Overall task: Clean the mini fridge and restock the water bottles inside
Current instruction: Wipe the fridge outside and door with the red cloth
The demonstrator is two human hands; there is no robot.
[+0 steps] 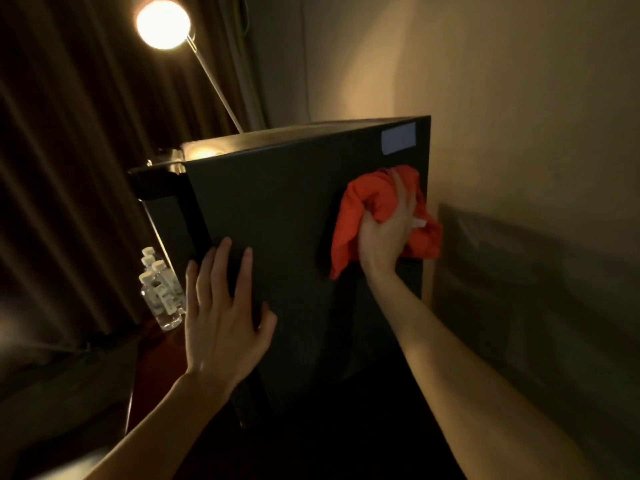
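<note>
Gripping a bunched red cloth [377, 216], the right hand [388, 233] presses it to the black mini fridge [294, 209] door, hiding its own fingertips. The left hand [221, 317] lies flat, fingers straight, at the door's left edge. Beyond it, blurred water bottles [161, 289] stand below a glaring lamp [162, 24] and dark curtains [62, 150].
</note>
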